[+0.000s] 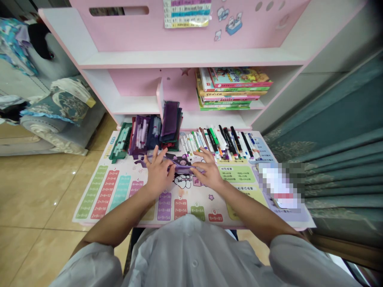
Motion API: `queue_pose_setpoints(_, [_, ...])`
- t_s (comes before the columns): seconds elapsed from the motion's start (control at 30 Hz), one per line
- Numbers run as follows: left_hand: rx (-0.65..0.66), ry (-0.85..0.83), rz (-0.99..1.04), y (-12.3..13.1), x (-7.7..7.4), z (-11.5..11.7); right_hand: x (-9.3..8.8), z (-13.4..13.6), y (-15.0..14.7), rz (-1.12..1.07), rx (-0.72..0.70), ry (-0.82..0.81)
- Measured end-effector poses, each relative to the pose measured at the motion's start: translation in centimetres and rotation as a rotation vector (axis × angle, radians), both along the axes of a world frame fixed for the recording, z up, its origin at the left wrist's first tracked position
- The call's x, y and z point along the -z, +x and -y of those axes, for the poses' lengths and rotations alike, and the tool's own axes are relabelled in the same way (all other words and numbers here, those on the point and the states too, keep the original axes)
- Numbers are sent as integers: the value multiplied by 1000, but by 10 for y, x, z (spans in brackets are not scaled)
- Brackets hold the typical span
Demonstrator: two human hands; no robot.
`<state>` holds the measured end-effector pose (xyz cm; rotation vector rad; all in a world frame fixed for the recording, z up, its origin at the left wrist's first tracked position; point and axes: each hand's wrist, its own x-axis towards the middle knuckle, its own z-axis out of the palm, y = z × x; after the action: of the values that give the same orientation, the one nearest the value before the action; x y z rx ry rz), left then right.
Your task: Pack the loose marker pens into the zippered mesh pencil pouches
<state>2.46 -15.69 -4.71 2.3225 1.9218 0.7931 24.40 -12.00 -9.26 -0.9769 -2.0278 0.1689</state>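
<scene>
A flat purple fabric pouch lies on the printed desk mat, between my two hands. My left hand holds its left end, fingers spread over the top and thumb at its edge. My right hand presses on its right end, with the fingers curved over it. The pouch's middle shows between my hands, and its ends are hidden beneath them. Just beyond my right fingertips lies a row of several marker pens.
Stacked fabric pouches stand behind my hands, and children's books sit on the pink-and-white desk shelf. A teal curtain hangs at right, a grey sofa stands at left, and a tiled floor lies beyond the desk's left edge.
</scene>
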Motion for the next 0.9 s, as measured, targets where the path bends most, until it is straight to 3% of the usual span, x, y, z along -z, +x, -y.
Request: queue_pose_setpoints(0.9, [-26, -39, 8, -6, -6, -1, -2, -2, 7, -9, -64, -91])
